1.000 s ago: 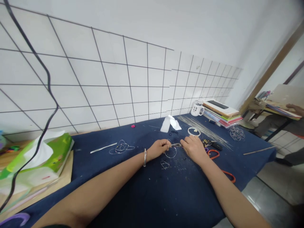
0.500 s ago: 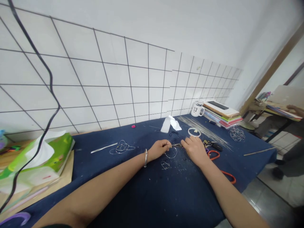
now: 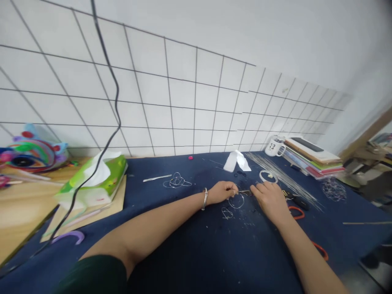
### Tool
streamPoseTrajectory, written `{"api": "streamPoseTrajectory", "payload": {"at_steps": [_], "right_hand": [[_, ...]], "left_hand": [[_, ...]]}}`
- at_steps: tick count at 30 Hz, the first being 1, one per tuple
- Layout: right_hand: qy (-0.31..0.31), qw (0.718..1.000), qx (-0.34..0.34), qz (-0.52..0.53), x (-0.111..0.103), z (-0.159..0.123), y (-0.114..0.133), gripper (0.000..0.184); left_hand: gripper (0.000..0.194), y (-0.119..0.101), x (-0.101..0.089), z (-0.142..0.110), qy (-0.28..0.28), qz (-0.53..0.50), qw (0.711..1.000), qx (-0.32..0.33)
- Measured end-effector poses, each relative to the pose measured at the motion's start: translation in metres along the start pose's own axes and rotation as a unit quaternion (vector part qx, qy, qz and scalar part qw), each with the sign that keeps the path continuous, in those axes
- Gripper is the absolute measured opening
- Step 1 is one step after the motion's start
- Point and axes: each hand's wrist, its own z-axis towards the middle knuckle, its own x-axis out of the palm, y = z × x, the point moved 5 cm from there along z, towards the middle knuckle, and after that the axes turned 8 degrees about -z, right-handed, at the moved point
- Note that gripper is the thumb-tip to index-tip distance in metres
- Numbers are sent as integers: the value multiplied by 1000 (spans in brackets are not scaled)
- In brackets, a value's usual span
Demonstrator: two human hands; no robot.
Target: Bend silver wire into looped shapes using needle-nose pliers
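A thin silvery wire is pinched between the fingers of my left hand point(image 3: 223, 192), and its loop point(image 3: 236, 208) hangs over the dark blue cloth point(image 3: 190, 253). My right hand point(image 3: 269, 200) is closed around pliers point(image 3: 244, 192); only their narrow metal jaws show, pointing left and meeting the wire at my left fingertips. The handles are hidden under my palm. Just below the hands lies a small tangle of wire point(image 3: 227, 212), with tiny scraps scattered around it.
Straight wires point(image 3: 284, 179) lie behind my right hand, near a white ring-shaped spool point(image 3: 268, 176). Red-handled scissors point(image 3: 296, 212) are right of it. A mug point(image 3: 274, 147), stacked books point(image 3: 312, 157) and a wire ball point(image 3: 333, 189) stand farther right. A tissue pack point(image 3: 113, 179) sits left.
My view has turned left, so the table's contents appear shifted right and more of its left side shows. Both hands keep their hold close together.
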Motion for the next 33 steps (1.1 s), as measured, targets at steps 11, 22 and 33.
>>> {"api": "streamPoseTrajectory", "payload": {"at_steps": [11,22,33], "right_hand": [[-1,999,21,35,2,2,-3,22],[0,992,64,105,13,-6,-18,20],[5,993,63,97,7,-6,-14,17]], "left_hand": [[19,3,-4,0,2,-39,999,11],[21,-5,-8,-1,-30,-55,998,25],[19,-6,-3,-2,-39,-18,998,35]]}}
